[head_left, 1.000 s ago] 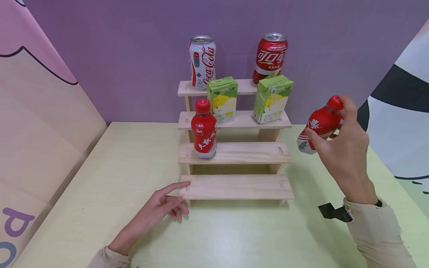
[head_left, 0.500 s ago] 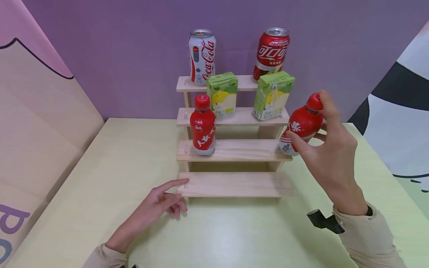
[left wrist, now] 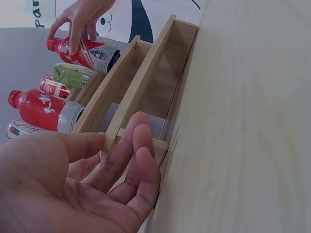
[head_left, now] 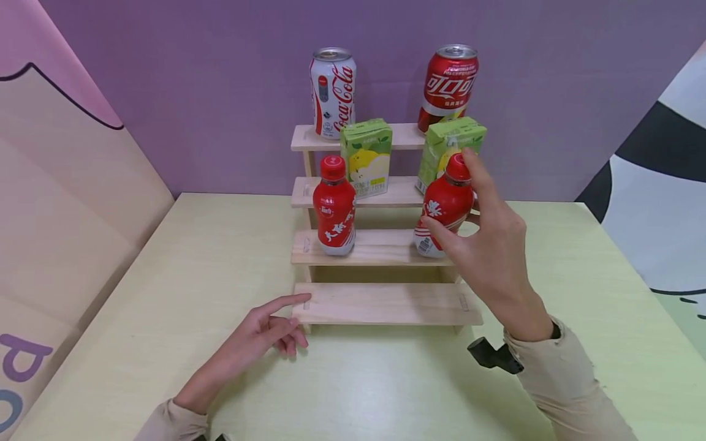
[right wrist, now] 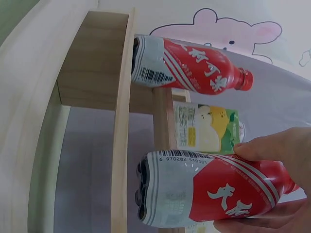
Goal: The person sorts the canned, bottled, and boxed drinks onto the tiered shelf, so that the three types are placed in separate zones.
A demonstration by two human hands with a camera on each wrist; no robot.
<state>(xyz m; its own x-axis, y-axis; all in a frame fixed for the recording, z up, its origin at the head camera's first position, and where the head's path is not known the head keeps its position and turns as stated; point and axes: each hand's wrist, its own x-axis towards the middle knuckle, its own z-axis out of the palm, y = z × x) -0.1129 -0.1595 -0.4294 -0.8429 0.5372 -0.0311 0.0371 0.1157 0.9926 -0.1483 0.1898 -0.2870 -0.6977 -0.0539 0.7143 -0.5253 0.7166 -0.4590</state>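
Observation:
My right hand (head_left: 491, 245) grips a red plastic drink bottle (head_left: 448, 199) with a white base, slightly tilted, over the right end of the second step from the bottom. In the right wrist view the bottle's base (right wrist: 165, 189) is close to the step board (right wrist: 122, 145). A matching red bottle (head_left: 334, 208) stands upright at that step's left end. My left hand (head_left: 270, 334) rests at the left end of the lowest step (head_left: 386, 304), index finger extended on the board and the other fingers loosely bent. It holds nothing.
The wooden stepped rack (head_left: 380, 245) stands on a pale table (head_left: 231, 245). Two green juice cartons (head_left: 366, 159) are on the third step. A white cola can (head_left: 333, 92) and a red cola can (head_left: 449, 86) stand on top. A purple backdrop (head_left: 220, 92) rises behind.
My right hand has carried its bottle leftward from beside the rack to over the second step, now overlapping the right carton. The left hand has stayed at the lowest step.

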